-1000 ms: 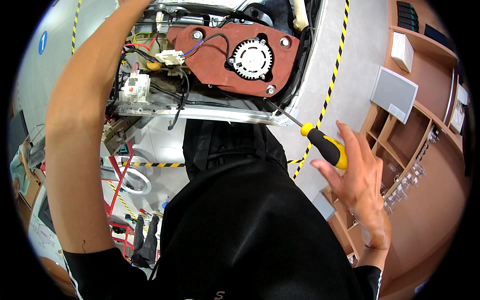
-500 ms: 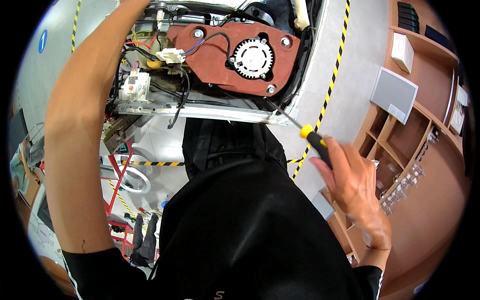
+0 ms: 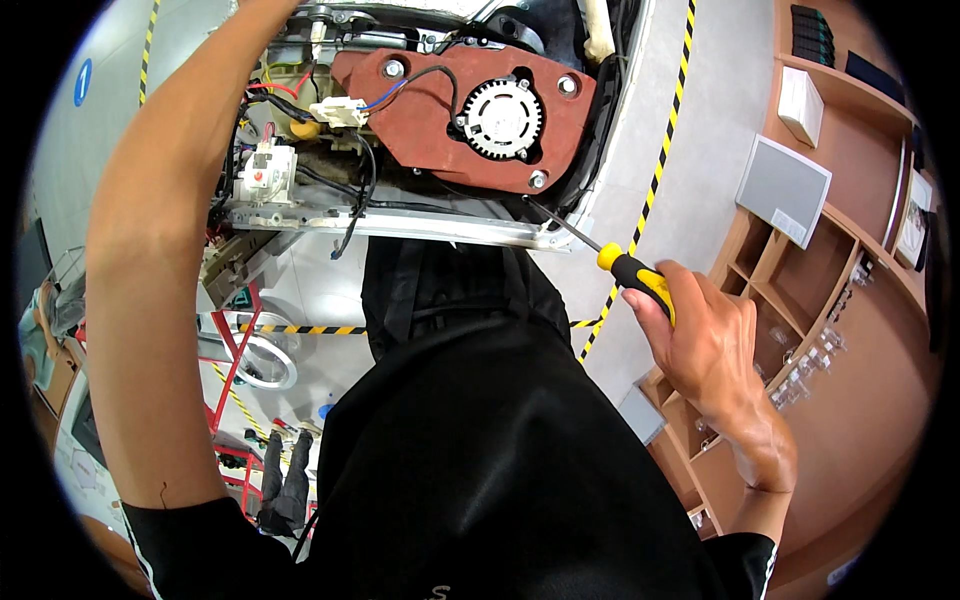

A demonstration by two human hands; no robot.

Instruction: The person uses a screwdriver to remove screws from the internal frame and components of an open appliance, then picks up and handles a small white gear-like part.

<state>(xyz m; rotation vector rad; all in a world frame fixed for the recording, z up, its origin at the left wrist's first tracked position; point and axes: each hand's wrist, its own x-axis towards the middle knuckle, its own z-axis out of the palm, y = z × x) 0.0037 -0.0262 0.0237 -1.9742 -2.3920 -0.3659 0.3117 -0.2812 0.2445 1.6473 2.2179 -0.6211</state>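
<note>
My right hand (image 3: 707,345) is wrapped round the yellow-and-black handle of a screwdriver (image 3: 640,278). Its thin shaft slants up and left, and the tip is by the lower edge of a red-brown plate (image 3: 420,130), just inside the white metal rim (image 3: 420,228) of an opened appliance. Bolts hold the plate at its corners, and a round white slotted part (image 3: 502,119) sits in its cut-out. My left forearm (image 3: 150,300) reaches up past the appliance's left side; the left hand lies beyond the top of the picture.
White connectors (image 3: 342,112), coloured wires and a white valve-like block (image 3: 268,172) crowd the appliance's left side. To the right stands a wooden shelf unit (image 3: 800,270) with a grey panel (image 3: 783,190). Yellow-and-black tape (image 3: 663,150) marks the floor. Another person's legs (image 3: 286,480) show at lower left.
My right hand has shifted slightly right and down and turned on the screwdriver handle, baring more of its yellow part. The tip stays by the plate's lower edge.
</note>
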